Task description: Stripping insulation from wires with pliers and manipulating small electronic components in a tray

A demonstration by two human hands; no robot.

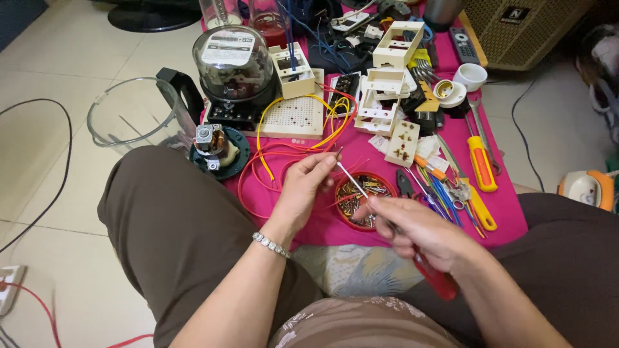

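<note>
Your right hand (419, 232) is wrapped closed around the red handle of a screwdriver (387, 222), whose thin metal shaft runs up and to the left, its tip ending right at the fingertips of your left hand (303, 187). That left hand is pinched shut, thumb against fingers, on the end of a thin red wire (284, 154); whether the tip touches the wire end is too small to tell. A beaded bracelet (271, 245) sits on your left wrist.

Both hands hover over the near edge of the pink cloth (509, 212) spread on the floor. Directly under the shaft lies a round red tray (361, 196) full of small screws and metal bits. The red wire loops away from your left hand across the cloth, tangled with yellow wire (284, 106), toward a cream perforated board (293, 116) in the middle of the cloth.

At the cloth's left edge stand a domed electric meter (233, 64) and, just in front of it, a small motor on a dark green base (216, 148); a clear blender jug (132, 116) rests on the tiles just beside them. Near the right edge lie two yellow-and-orange-handled screwdrivers (482, 164), with cream switch housings (387, 96) behind them toward the far edge.
</note>
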